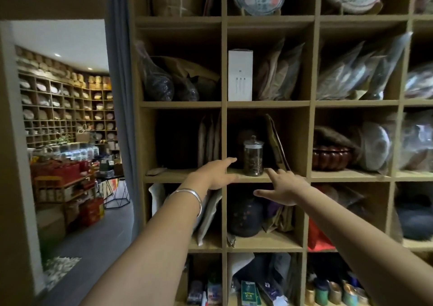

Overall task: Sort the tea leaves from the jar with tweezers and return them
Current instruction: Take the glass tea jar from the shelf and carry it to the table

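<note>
A clear glass jar (253,156) with a knobbed glass lid stands upright in the middle cubby of a wooden shelf unit (223,106), and dark tea leaves fill most of it. My left hand (216,173), a silver bangle on its wrist, reaches toward the jar from the left with fingers apart, a short gap short of the glass. My right hand (284,186) reaches in from the lower right, fingers spread, its fingertip near the jar's base. Neither hand holds anything. No tweezers are in view.
A brown packet (276,141) leans just right of the jar. A white box (240,74) stands in the cubby above, a dark round pot (244,216) in the one below. Bags and tea cakes fill neighbouring cubbies. On the left a doorway opens onto a shop room.
</note>
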